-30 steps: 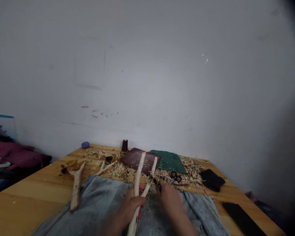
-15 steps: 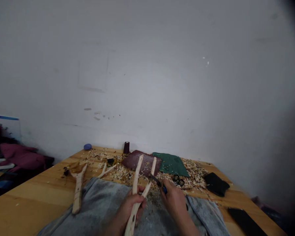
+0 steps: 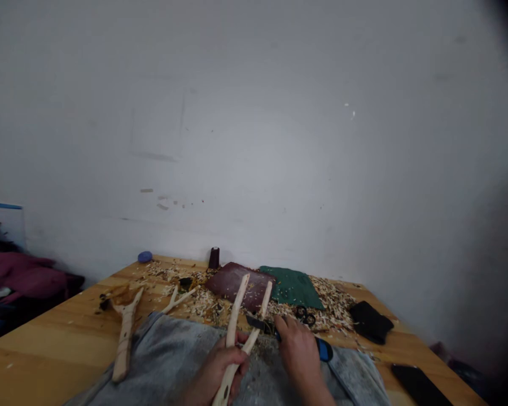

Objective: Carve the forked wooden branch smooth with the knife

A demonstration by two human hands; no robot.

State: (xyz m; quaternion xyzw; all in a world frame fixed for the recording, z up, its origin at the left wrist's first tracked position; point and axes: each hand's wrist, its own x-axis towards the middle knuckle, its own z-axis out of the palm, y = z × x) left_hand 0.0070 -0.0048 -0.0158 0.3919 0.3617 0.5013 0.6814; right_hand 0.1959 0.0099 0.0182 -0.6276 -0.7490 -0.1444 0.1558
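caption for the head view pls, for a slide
Left hand grips a pale forked stick while the right hand holds a knife at its right prong, wood shavings strewn beyond.

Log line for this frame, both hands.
left hand: grips forked stick | right hand: holds knife, blade at right prong | below: grey cloth

The left hand [image 3: 225, 361] grips a pale forked stick [image 3: 234, 316] around its fork, prongs pointing up and away. The right hand [image 3: 298, 345] holds a knife [image 3: 325, 349] with a blue-and-black handle, its dark blade crossing the right prong. Grey cloth [image 3: 178, 344] lies beneath both hands. Across the desk [image 3: 63, 344], shavings [image 3: 332, 304] surround a maroon sheet [image 3: 224, 283] and green cloth [image 3: 296, 288].
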